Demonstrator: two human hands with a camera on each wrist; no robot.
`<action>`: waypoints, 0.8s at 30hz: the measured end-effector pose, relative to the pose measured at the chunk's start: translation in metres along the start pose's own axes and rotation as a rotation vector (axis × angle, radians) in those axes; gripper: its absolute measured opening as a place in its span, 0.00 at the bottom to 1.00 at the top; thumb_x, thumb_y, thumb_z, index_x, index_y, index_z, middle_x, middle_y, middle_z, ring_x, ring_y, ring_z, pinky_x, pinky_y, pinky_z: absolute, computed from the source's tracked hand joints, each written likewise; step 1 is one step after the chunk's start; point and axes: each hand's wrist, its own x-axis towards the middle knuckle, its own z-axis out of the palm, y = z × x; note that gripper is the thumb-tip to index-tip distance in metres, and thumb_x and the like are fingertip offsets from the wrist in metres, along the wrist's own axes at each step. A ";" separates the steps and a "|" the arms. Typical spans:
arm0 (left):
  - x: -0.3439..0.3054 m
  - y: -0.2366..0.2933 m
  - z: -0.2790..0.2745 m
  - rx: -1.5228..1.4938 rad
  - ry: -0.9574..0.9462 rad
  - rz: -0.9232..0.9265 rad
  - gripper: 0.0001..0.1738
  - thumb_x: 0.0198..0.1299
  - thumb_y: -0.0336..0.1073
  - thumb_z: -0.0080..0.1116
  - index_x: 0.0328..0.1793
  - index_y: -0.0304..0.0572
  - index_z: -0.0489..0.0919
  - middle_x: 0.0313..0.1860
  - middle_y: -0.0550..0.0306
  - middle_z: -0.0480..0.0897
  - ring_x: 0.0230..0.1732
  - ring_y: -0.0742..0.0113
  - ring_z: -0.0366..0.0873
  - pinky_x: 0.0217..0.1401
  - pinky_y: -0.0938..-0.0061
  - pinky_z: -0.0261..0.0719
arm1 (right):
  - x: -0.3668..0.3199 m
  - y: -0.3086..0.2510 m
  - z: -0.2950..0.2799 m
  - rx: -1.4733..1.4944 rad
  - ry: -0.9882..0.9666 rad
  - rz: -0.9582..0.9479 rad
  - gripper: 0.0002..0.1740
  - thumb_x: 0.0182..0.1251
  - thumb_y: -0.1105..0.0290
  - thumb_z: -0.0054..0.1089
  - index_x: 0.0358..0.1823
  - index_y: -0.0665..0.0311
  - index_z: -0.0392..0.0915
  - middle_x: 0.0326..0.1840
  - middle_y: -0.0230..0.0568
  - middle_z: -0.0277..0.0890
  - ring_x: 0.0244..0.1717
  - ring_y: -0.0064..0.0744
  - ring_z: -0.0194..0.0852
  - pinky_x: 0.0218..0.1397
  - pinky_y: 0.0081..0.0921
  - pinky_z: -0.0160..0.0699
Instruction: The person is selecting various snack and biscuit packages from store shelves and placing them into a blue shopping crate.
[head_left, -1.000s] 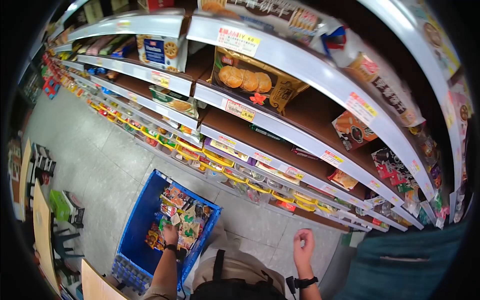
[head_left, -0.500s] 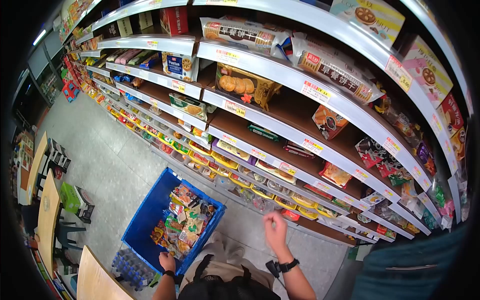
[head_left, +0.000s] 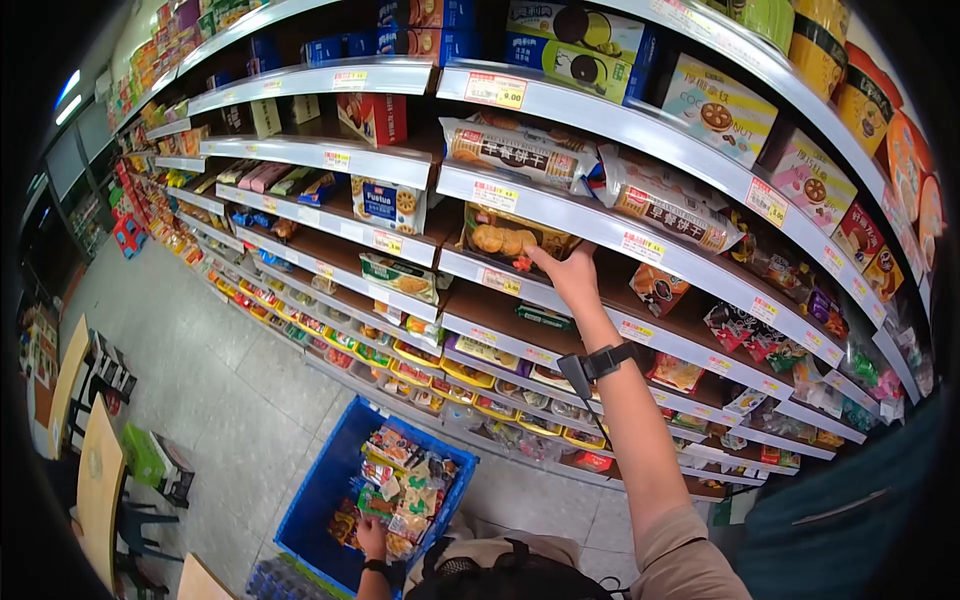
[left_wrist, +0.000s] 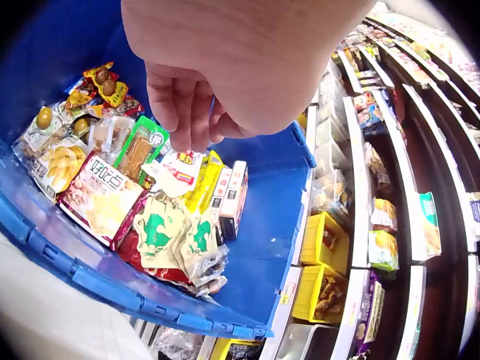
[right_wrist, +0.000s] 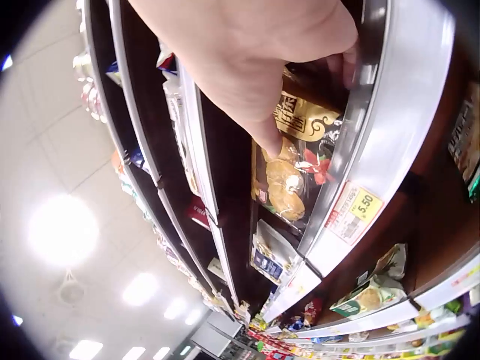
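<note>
- The crate (head_left: 310, 490) sits at the lower left of the head view. It is blue, stands on the floor before the shelves, and is partly filled with packets (head_left: 405, 485).
- The left hand (head_left: 372, 538) is at the crate's near rim in the head view, too small there to show its fingers.
- The left wrist view shows them: they hang loosely curled just above the packets and hold nothing. It also shows the packets close up, some with green figures, others picturing eggs and pale snacks.
- The bag (head_left: 505, 240) is at upper centre of the head view. It stands on a shelf (head_left: 470, 275) in the middle tiers, under a row of long biscuit packs.
- The bag is dark brown, with round golden cakes pictured on it and a red flower mark low on the front.
- The right wrist view adds a gold panel with characters on the bag, and a price tag (right_wrist: 358, 210) reading 5.50 on the rail below it.
- The right hand (head_left: 572, 275) is raised to the bag's right edge, arm stretched up.
- The head view hides its grip. The right wrist view shows the thumb lying on the bag's front and the fingers (right_wrist: 346, 64) curled at its top edge, so the hand has hold of the bag.
</note>
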 end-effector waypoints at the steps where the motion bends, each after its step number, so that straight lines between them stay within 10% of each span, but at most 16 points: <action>1: 0.013 -0.020 -0.001 0.046 0.030 0.043 0.10 0.59 0.34 0.56 0.33 0.32 0.79 0.25 0.52 0.80 0.26 0.64 0.80 0.28 0.70 0.76 | 0.001 -0.003 0.001 -0.007 0.016 0.001 0.47 0.50 0.50 0.75 0.59 0.80 0.62 0.55 0.66 0.73 0.56 0.58 0.74 0.58 0.35 0.74; 12: 0.039 -0.007 -0.016 0.090 0.092 -0.059 0.08 0.63 0.32 0.52 0.36 0.34 0.78 0.23 0.54 0.80 0.19 0.69 0.77 0.20 0.74 0.74 | -0.004 -0.017 -0.006 0.166 -0.084 0.067 0.42 0.46 0.62 0.79 0.59 0.75 0.67 0.55 0.53 0.75 0.55 0.42 0.76 0.60 0.30 0.73; 18: 0.051 0.024 0.032 -0.075 0.185 -0.015 0.07 0.61 0.33 0.54 0.35 0.36 0.78 0.23 0.57 0.80 0.19 0.72 0.74 0.21 0.76 0.73 | -0.019 0.000 -0.003 0.011 -0.053 -0.368 0.39 0.44 0.69 0.79 0.58 0.66 0.66 0.53 0.50 0.73 0.52 0.45 0.76 0.56 0.34 0.75; 22: 0.017 0.171 0.078 -0.181 -0.198 0.180 0.09 0.65 0.33 0.54 0.35 0.36 0.78 0.28 0.59 0.80 0.27 0.72 0.76 0.31 0.77 0.73 | -0.042 -0.055 -0.027 0.143 -0.001 -0.666 0.36 0.45 0.72 0.77 0.56 0.63 0.66 0.54 0.48 0.73 0.53 0.40 0.76 0.55 0.31 0.75; 24: -0.006 0.248 0.090 -0.189 -0.349 0.245 0.08 0.66 0.34 0.54 0.40 0.37 0.78 0.33 0.60 0.81 0.33 0.74 0.76 0.38 0.79 0.73 | -0.070 -0.074 -0.044 0.177 -0.018 -0.398 0.34 0.49 0.72 0.76 0.56 0.66 0.65 0.53 0.45 0.73 0.54 0.34 0.75 0.57 0.28 0.74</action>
